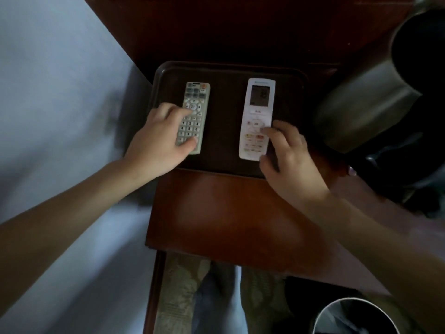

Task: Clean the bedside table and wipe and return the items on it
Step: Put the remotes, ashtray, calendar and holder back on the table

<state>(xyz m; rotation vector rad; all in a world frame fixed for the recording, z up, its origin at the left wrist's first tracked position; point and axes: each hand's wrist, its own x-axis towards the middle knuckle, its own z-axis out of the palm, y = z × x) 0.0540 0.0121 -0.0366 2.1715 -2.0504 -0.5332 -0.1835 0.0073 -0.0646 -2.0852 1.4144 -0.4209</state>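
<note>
A dark tray [226, 68] lies at the back of the reddish wooden bedside table [224, 213]. On its left half lies a grey TV remote [196, 102] with number keys. My left hand [161, 138] grips its lower part, fingers over the left edge and thumb on the keys. On the right half lies a white air-conditioner remote [258, 104] with a small screen. My right hand [289, 157] grips its lower right side, a fingertip on the buttons and the thumb at its bottom end. Both remotes lie flat on the tray.
A metal lamp shade or kettle-like cylinder [368, 100] looms at the right, close to the tray. White bedding [60, 104] fills the left. A round waste bin [351, 319] stands at the bottom right, and patterned carpet [178, 292] shows below the table.
</note>
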